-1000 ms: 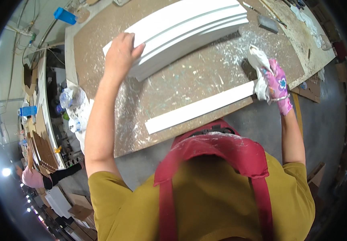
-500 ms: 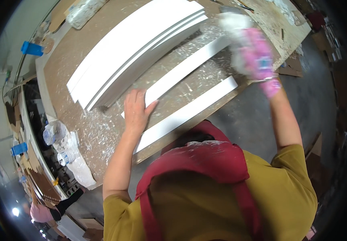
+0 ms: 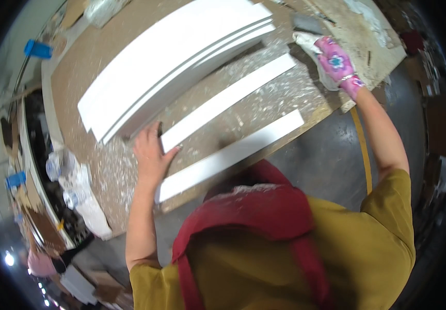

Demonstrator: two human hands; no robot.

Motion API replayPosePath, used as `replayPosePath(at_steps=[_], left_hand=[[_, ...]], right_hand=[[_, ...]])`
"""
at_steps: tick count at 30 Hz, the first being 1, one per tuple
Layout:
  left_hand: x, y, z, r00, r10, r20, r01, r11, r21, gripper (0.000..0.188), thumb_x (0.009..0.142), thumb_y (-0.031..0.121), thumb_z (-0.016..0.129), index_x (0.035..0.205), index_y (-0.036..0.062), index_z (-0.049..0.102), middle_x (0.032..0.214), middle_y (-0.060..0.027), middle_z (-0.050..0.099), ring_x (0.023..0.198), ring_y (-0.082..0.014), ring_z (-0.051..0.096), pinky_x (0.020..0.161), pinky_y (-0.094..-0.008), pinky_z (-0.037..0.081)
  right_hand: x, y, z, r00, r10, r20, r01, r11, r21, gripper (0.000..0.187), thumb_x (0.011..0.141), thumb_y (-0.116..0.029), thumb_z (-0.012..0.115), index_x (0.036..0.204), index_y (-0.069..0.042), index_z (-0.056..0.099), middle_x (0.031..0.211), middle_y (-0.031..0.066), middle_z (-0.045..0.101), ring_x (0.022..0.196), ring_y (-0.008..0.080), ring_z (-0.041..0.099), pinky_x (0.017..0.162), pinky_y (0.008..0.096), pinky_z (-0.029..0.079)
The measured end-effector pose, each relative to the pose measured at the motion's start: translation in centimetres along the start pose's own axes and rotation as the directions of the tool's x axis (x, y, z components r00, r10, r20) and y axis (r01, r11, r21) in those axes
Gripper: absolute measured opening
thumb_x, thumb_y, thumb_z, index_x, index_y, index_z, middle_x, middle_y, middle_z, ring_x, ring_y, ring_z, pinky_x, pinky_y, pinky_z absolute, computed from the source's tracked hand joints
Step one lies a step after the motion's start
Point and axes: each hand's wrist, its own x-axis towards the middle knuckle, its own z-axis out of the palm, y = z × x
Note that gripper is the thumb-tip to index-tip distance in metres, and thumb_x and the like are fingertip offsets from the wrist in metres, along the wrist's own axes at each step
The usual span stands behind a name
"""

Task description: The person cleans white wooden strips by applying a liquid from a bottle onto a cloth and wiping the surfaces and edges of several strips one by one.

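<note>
My bare left hand (image 3: pixel 150 154) lies on the work table at the near-left end of a long white strip (image 3: pixel 228 101). Its fingers are stretched out and its thumb is spread across that end. Out at the far right, my right hand (image 3: pixel 335 61), in a pink flowered glove, is closed round a bunched white cloth (image 3: pixel 326 72). The cloth hangs down past the palm and is beyond the strip's far end. A second white strip (image 3: pixel 233 155) lies along the table's near edge, roughly parallel to the first.
A stack of wide white boards (image 3: pixel 176 57) stands behind the strips. White flecks cover the brown table (image 3: pixel 112 170). A grey flat block (image 3: pixel 306 23) lies by my right hand. Clear plastic tubs (image 3: pixel 60 164) sit at the left edge; a person in pink (image 3: pixel 42 264) is beyond.
My right hand, blurred earlier, has moved slightly up and right with the cloth, beyond the strip's far end. My left hand remains at the strip's near end; the whole view has shifted a little.
</note>
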Motion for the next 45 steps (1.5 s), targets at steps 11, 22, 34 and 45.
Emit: replayPosePath(at_steps=[11, 22, 34, 45], left_hand=[[-5.5, -4.1, -1.0, 0.969, -0.23, 0.093, 0.246, 0.933, -0.264, 0.043, 0.07, 0.006, 0.071, 0.11, -0.0002, 0.056, 0.105, -0.0136, 0.054, 0.094, -0.0307, 0.056, 0.077, -0.0348, 0.047], [-5.3, -5.5, -0.5, 0.984, -0.161, 0.075, 0.177, 0.909, -0.376, 0.041, 0.071, 0.012, 0.072, 0.108, 0.0016, 0.059, 0.098, -0.0081, 0.056, 0.071, -0.0191, 0.053, 0.066, -0.0298, 0.046], [-5.7, -6.4, -0.7, 0.989, -0.11, 0.096, 0.135, 0.936, -0.325, 0.043, 0.072, 0.017, 0.072, 0.111, 0.0037, 0.058, 0.102, -0.0073, 0.055, 0.072, -0.0203, 0.054, 0.068, -0.0315, 0.047], [-4.5, -5.4, -1.3, 0.996, 0.084, 0.019, -0.075, 0.954, -0.29, 0.039, 0.084, 0.019, 0.062, 0.116, -0.0016, 0.053, 0.106, -0.0158, 0.057, 0.103, -0.0293, 0.054, 0.088, -0.0383, 0.043]], right_hand=[[5.5, -27.7, 7.0, 0.767, -0.57, 0.294, 0.459, 0.809, 0.367, 0.028, 0.074, -0.01, 0.055, 0.1, -0.014, 0.062, 0.094, 0.01, 0.062, 0.09, 0.0249, 0.061, 0.08, 0.0373, 0.052], [5.4, -26.2, 4.6, 0.85, -0.447, 0.28, 0.222, 0.784, 0.579, 0.023, 0.077, -0.007, 0.058, 0.1, -0.01, 0.061, 0.098, 0.0081, 0.065, 0.085, 0.0202, 0.065, 0.071, 0.0324, 0.057], [4.1, -26.9, 5.6, 0.858, -0.466, 0.217, 0.427, 0.881, 0.204, 0.029, 0.079, -0.005, 0.049, 0.104, -0.013, 0.061, 0.096, 0.0061, 0.063, 0.075, 0.0163, 0.062, 0.058, 0.0298, 0.055], [4.4, -20.0, -2.3, 0.94, -0.328, 0.091, 0.31, 0.935, 0.171, 0.034, 0.082, -0.004, 0.055, 0.116, -0.005, 0.054, 0.106, 0.0178, 0.058, 0.098, 0.0341, 0.056, 0.087, 0.0391, 0.045]])
